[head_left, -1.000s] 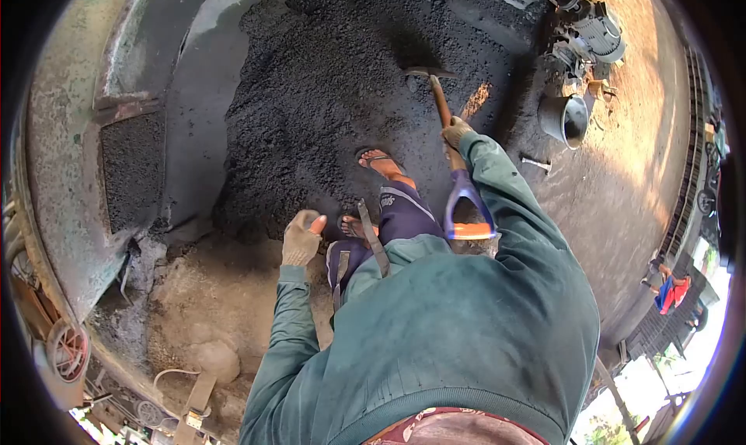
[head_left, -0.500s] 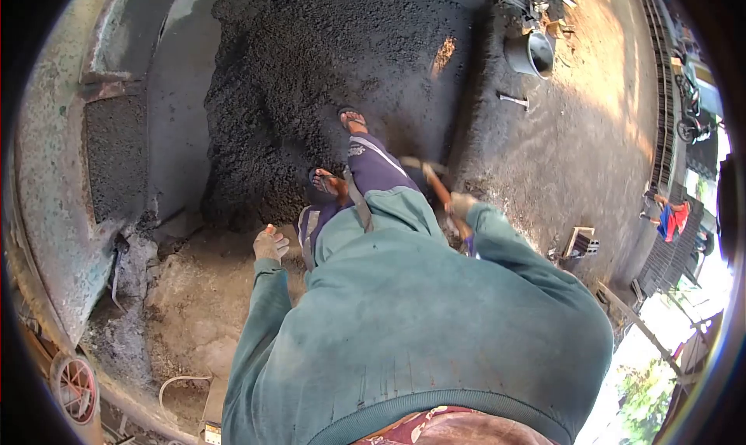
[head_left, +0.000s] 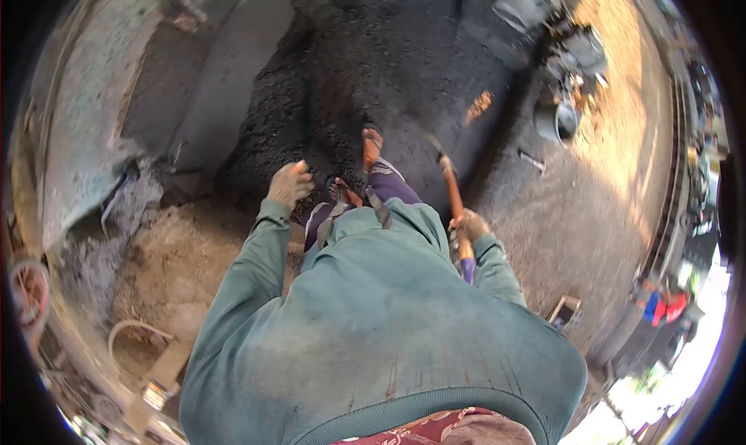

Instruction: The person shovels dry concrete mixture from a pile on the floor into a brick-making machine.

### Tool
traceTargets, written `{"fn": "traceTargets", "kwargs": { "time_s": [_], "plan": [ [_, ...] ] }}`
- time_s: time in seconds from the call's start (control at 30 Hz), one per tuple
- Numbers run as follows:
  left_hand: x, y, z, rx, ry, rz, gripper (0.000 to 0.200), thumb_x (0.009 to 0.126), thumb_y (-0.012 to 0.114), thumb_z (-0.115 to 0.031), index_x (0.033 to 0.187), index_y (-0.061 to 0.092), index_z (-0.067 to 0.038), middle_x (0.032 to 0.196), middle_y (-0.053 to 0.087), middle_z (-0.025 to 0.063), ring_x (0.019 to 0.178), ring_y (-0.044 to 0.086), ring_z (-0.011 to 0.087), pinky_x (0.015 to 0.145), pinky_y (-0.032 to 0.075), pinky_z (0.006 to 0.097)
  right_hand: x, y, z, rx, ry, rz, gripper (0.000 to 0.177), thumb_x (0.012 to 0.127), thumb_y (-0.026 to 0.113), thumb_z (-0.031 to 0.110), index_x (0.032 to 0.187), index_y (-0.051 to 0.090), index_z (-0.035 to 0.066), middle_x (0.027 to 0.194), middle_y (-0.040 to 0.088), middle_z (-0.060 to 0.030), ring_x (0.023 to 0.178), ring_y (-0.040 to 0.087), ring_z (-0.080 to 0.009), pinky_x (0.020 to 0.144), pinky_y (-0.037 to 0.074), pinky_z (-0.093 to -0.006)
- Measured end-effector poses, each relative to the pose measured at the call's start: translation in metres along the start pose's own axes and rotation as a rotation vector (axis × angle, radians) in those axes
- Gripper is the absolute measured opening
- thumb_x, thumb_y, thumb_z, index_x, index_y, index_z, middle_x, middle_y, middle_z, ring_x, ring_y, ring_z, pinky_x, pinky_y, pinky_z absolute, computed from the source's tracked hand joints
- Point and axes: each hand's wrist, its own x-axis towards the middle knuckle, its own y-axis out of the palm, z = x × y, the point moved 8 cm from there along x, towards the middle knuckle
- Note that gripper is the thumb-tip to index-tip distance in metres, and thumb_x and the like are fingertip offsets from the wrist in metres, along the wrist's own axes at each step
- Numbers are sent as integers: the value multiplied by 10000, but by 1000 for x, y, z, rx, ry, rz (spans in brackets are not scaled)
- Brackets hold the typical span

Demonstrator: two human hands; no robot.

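Observation:
My right hand (head_left: 471,226) is wrapped around the wooden handle of a hoe (head_left: 452,188). Its narrow head points forward over the dark floor, and the purple end of the handle comes back past my wrist. My left hand (head_left: 291,185) is raised at the left, holding nothing, with its fingers loosely bent and apart. Just beyond it lies a heap of dark, wet, grainy mix (head_left: 272,122). My feet in sandals (head_left: 373,140) stand at the heap's near edge, one ahead of the other.
To the right, a hammer (head_left: 531,161) lies on the ground near a bucket (head_left: 556,123). Containers and debris (head_left: 575,56) sit farther off. A low concrete wall (head_left: 101,118) runs along the left, with a red wheel (head_left: 31,293) behind. Another person (head_left: 665,307) is far right.
My left hand has come up and forward. The hoe, blurred before, now shows clearly along its handle in my right hand. The view has shifted, moving the surroundings.

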Motion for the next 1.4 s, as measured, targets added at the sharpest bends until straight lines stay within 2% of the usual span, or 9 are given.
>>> {"fn": "traceTargets", "kwargs": {
  "time_s": [0.37,0.47,0.63,0.87,1.03,1.07,1.2,1.27,1.4],
  "plan": [
    [-145,260,-74,171,298,684,470,1018,544,-470,1071,687,-25,951,693,54,873,645,156,815,503,302,169,176,360,359,110,797,262,767,641,323,862,553,95,759,565,-23,699,527,-210,683,478,-366],
    [-141,298,-81,-323,238,544,544,1011,527,-524,1161,642,-13,996,688,77,941,640,183,887,491,345,228,255,384,403,-72,1135,266,740,660,320,829,551,93,752,560,-28,708,530,-219,724,488,-381],
    [-158,267,-139,-900,574,89,506,1016,505,-512,1148,603,-34,980,687,111,869,674,208,783,550,351,177,347,372,214,-316,1049,281,724,677,328,807,546,93,743,551,-34,721,539,-230,763,494,-401],
    [-203,184,-92,-1247,912,29,225,876,635,-94,1073,587,3,870,595,99,806,628,234,875,547,435,51,413,324,221,-266,996,195,775,631,199,878,518,79,777,562,-73,731,562,-255,780,502,-457],
    [-221,182,75,-1256,656,-197,216,955,621,-316,922,548,-115,745,540,7,665,558,174,649,509,334,142,401,271,-44,-69,705,224,898,600,258,837,532,54,726,567,-130,725,588,-312,777,510,-518],
    [-212,181,126,-1309,654,-301,254,967,613,-344,928,577,-95,734,555,24,642,562,174,608,482,318,120,391,239,-426,-321,657,287,936,567,297,836,560,28,755,613,-197,747,609,-380,796,504,-569],
    [-153,224,381,-1820,668,-428,353,1000,544,-478,921,603,-139,739,595,20,638,569,164,531,418,313,168,312,39,-724,-10,462,233,915,593,271,860,603,45,778,625,-179,800,610,-362,818,521,-541],
    [-197,273,466,-1929,176,-945,406,1002,518,-498,1163,604,-136,931,665,48,845,637,216,752,534,382,256,223,-94,-854,81,455,160,895,647,240,874,582,95,699,547,-115,730,594,-274,719,554,-452],
    [-310,434,648,-1805,-334,-1258,916,856,487,-772,1421,487,-51,1357,569,149,1190,576,336,1067,434,504,165,81,-273,-989,584,349,97,854,627,127,824,537,106,599,539,-140,531,568,-339,504,479,-505]
  ]
}}
